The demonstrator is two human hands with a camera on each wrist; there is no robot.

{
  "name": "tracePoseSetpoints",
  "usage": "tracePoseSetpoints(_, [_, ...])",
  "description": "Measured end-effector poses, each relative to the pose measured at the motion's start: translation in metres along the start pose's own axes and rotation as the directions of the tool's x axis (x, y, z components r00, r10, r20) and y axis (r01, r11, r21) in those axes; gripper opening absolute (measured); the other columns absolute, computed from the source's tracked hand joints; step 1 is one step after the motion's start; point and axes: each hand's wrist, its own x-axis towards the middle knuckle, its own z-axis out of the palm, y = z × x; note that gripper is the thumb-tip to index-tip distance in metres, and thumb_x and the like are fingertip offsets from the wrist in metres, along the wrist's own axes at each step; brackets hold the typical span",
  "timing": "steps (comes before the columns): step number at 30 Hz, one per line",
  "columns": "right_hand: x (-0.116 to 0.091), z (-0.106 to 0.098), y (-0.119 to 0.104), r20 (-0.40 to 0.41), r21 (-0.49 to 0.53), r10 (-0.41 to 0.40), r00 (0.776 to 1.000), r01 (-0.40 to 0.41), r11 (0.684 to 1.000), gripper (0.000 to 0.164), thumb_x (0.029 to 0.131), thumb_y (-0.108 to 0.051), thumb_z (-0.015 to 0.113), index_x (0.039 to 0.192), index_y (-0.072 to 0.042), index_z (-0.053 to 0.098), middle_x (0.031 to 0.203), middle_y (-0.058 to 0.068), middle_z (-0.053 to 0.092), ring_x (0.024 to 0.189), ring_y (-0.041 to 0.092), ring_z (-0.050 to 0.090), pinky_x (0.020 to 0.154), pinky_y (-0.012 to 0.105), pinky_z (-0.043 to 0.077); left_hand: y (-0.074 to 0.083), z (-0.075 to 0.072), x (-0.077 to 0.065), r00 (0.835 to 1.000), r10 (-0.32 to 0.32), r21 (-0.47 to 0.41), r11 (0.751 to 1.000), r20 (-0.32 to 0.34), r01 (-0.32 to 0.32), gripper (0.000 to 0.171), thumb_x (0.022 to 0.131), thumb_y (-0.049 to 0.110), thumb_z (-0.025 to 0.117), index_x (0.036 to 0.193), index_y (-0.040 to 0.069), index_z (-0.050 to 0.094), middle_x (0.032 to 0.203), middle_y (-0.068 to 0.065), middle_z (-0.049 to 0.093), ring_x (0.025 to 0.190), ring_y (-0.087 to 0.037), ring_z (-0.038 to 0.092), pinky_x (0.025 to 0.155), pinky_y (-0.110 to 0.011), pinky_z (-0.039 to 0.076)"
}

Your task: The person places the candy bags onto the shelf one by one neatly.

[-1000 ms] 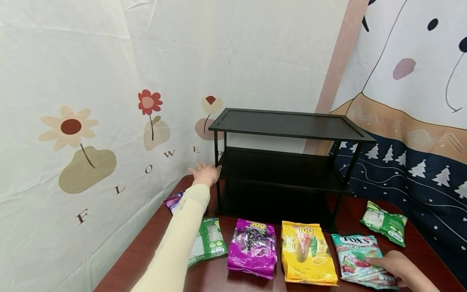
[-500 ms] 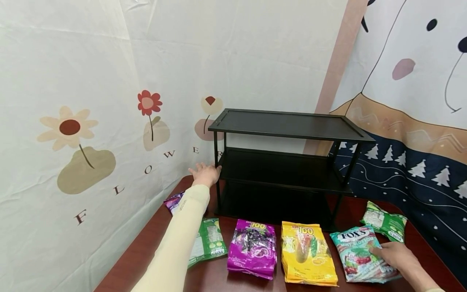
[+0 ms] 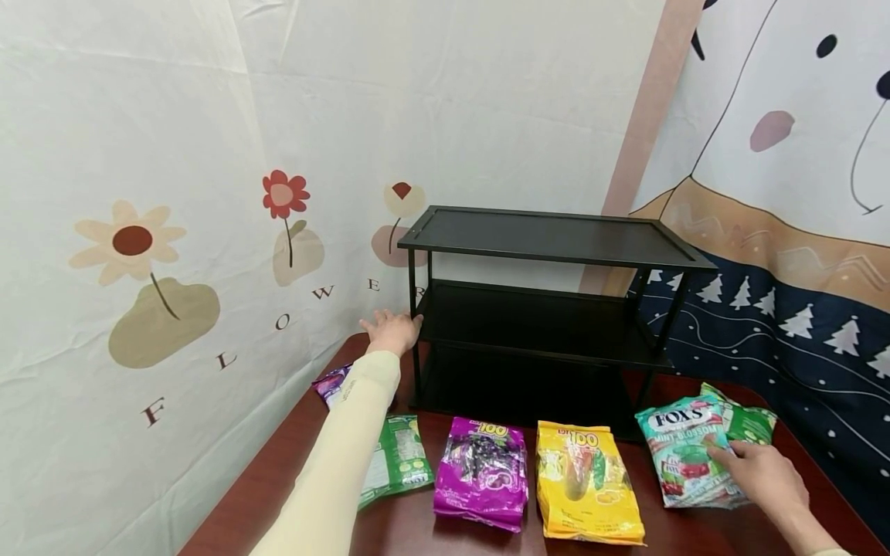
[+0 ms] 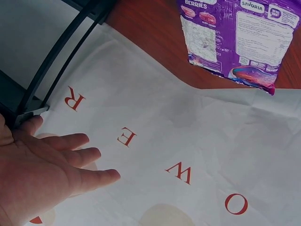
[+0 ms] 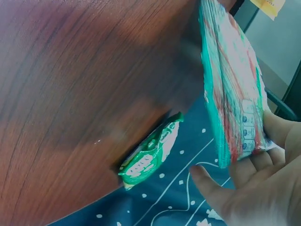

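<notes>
- While holding the teal FOX'S bag (image 3: 684,455) in the right grip (image 3: 765,472), touching with the left grip (image 3: 394,332) the black shelf (image 3: 549,235), at the front post (image 3: 412,282) of the left end.
- Pinching, with the right grip, the right side of the teal FOX'S bag: thumb laid on the front, fingers put behind; in the right-wrist view, stretching one finger free of the bag.
- Holding this bag tilted, printed front turned to the head camera, at the right part of the worktop (image 3: 403,533); cannot tell surely whether touching the wood with the lower edge.
- Directly behind this bag, see a green packet (image 3: 752,423), partly covered in the head view; in the right-wrist view, see it lying near the worktop's edge, apart from the bag.
- Spreading the fingers of the left grip straight and apart, beside the post; in the left-wrist view, showing the palm.
- Near the teal bag, to the left, find a yellow bag (image 3: 587,483) lying on the worktop; then a purple bag (image 3: 482,475); then a green bag (image 3: 403,459), partly hidden by the pale sleeve (image 3: 348,455).
- Farther back at the left, find a purple packet (image 4: 235,42), also partly hidden by the sleeve in the head view.
- Behind the row of bags, count three levels in the shelf.
- At the back, see a white cloth (image 3: 174,116) printed with flowers; at the right, a navy cloth (image 3: 834,386) printed with white trees.
</notes>
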Motion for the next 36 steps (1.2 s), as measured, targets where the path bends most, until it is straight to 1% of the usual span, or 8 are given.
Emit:
tracePoseSetpoints(6, [-0.005, 0.004, -0.012, -0.197, 0.004, -0.054, 0.979, 0.056, 0.998, 0.077, 0.095, -0.05, 0.062, 0.135, 0.013, 0.045, 0.132, 0.042, 0.043, 0.097, 0.048, 0.055, 0.074, 0.054, 0.044, 0.0, 0.0, 0.0, 1.0, -0.004, -0.001, 1.0, 0.0, 0.004, 0.056, 0.109, 0.044, 0.026, 0.154, 0.012, 0.038, 0.157, -0.032, 0.021, 0.146, -0.049, 0.009, 0.11, -0.071, 0.003])
tracePoseSetpoints(10, [-0.008, 0.005, -0.017, -0.291, 0.014, -0.102, 0.951, 0.11, 0.994, 0.073, 0.096, -0.048, 0.061, 0.135, 0.012, 0.047, 0.12, 0.04, 0.054, 0.098, 0.052, 0.054, 0.071, 0.054, 0.043, 0.001, 0.0, 0.0, 1.0, -0.008, 0.004, 1.0, -0.002, 0.008, 0.056, 0.109, 0.044, 0.026, 0.154, 0.013, 0.039, 0.156, -0.032, 0.023, 0.146, -0.049, 0.01, 0.11, -0.071, 0.004])
tracePoseSetpoints(14, [-0.01, 0.004, -0.023, -0.338, 0.041, -0.118, 0.934, 0.14, 0.989, 0.072, 0.098, -0.048, 0.058, 0.136, 0.012, 0.047, 0.082, 0.028, 0.063, 0.092, 0.046, 0.056, 0.067, 0.048, 0.039, 0.001, 0.0, 0.0, 1.0, -0.008, 0.004, 1.0, -0.004, 0.008, 0.056, 0.109, 0.043, 0.027, 0.154, 0.012, 0.039, 0.156, -0.032, 0.024, 0.146, -0.049, 0.011, 0.11, -0.071, 0.005])
tracePoseSetpoints(17, [-0.012, 0.004, -0.029, -0.358, 0.056, -0.115, 0.926, 0.144, 0.988, 0.073, 0.099, -0.049, 0.056, 0.136, 0.013, 0.047, 0.092, 0.032, 0.065, 0.093, 0.046, 0.056, 0.071, 0.051, 0.041, 0.001, 0.0, 0.0, 1.0, -0.006, -0.001, 1.0, 0.002, 0.006, 0.056, 0.109, 0.044, 0.027, 0.154, 0.012, 0.039, 0.156, -0.032, 0.023, 0.146, -0.049, 0.01, 0.11, -0.071, 0.004])
tracePoseSetpoints(21, [-0.016, 0.003, -0.039, -0.387, 0.066, -0.119, 0.914, 0.157, 0.985, 0.075, 0.099, -0.052, 0.055, 0.137, 0.012, 0.046, 0.122, 0.041, 0.053, 0.095, 0.047, 0.055, 0.075, 0.056, 0.043, 0.0, -0.001, 0.0, 1.0, -0.005, -0.009, 1.0, 0.008, 0.005, 0.056, 0.109, 0.044, 0.027, 0.154, 0.012, 0.038, 0.157, -0.031, 0.021, 0.147, -0.049, 0.008, 0.111, -0.07, 0.002])
tracePoseSetpoints(24, [-0.02, 0.004, -0.045, -0.419, 0.073, -0.143, 0.897, 0.19, 0.979, 0.073, 0.098, -0.051, 0.057, 0.137, 0.011, 0.047, 0.117, 0.04, 0.057, 0.088, 0.042, 0.054, 0.068, 0.047, 0.041, -0.001, -0.001, 0.0, 1.0, -0.004, -0.011, 1.0, 0.006, 0.004, 0.057, 0.109, 0.044, 0.027, 0.154, 0.012, 0.038, 0.157, -0.031, 0.021, 0.147, -0.049, 0.009, 0.111, -0.07, 0.002])
tracePoseSetpoints(28, [-0.024, 0.006, -0.053, -0.463, 0.087, -0.182, 0.868, 0.249, 0.965, 0.067, 0.098, -0.047, 0.06, 0.134, 0.009, 0.053, 0.093, 0.03, 0.067, 0.08, 0.033, 0.052, 0.061, 0.037, 0.031, -0.001, 0.0, 0.0, 1.0, 0.0, -0.012, 1.0, 0.007, 0.0, 0.057, 0.109, 0.044, 0.027, 0.154, 0.012, 0.038, 0.157, -0.032, 0.021, 0.147, -0.049, 0.008, 0.111, -0.071, 0.002])
tracePoseSetpoints(36, [-0.03, 0.007, -0.07, -0.549, 0.077, -0.257, 0.795, 0.354, 0.932, 0.057, 0.098, -0.04, 0.063, 0.13, 0.008, 0.06, 0.088, 0.024, 0.071, 0.072, 0.026, 0.051, 0.051, 0.031, 0.03, 0.0, -0.001, 0.001, 1.0, -0.002, 0.013, 1.0, 0.0, 0.002, 0.057, 0.109, 0.044, 0.026, 0.154, 0.012, 0.038, 0.156, -0.031, 0.023, 0.146, -0.049, 0.011, 0.111, -0.07, 0.005])
